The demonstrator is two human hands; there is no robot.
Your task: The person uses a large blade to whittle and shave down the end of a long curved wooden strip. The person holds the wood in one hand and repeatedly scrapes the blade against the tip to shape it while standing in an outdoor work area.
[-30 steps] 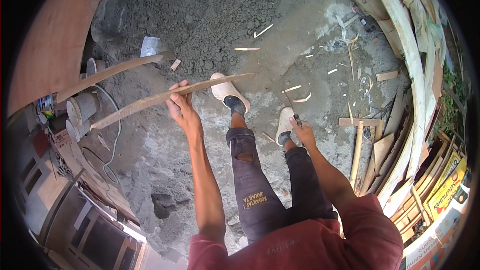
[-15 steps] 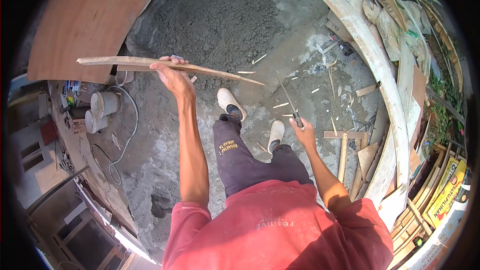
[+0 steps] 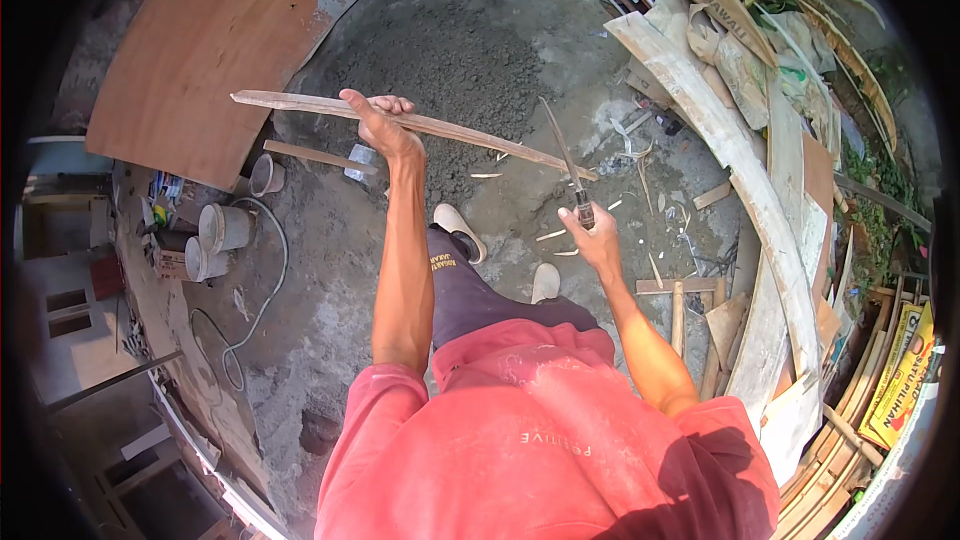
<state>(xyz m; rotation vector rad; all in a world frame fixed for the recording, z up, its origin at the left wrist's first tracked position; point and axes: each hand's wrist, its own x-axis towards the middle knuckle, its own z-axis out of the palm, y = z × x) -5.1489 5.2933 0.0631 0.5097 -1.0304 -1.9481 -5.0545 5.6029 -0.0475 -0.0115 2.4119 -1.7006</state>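
Observation:
My left hand (image 3: 388, 130) is wrapped round a long, narrow wooden strip (image 3: 480, 139), held above the ground and slanting down to the right. In my right hand (image 3: 598, 238) is a long-bladed knife (image 3: 564, 152), gripped by its dark handle. The blade points up and crosses near the strip's thin right end; whether they touch I cannot tell. Pale wood shavings (image 3: 551, 235) lie scattered on the ground below and around my right hand.
Dark wet mortar (image 3: 450, 50) is spread ahead, beside a large plywood sheet (image 3: 200, 50). White buckets (image 3: 224, 228) and a hose (image 3: 268, 298) lie left. Long curved boards (image 3: 765, 200) and stacked bamboo poles (image 3: 845, 440) line the right. A loose batten (image 3: 318, 156) rests near the plywood.
My left hand has moved right and slightly forward with the strip. My right hand has raised the knife forward, its blade now at the strip's right end. The view has shifted.

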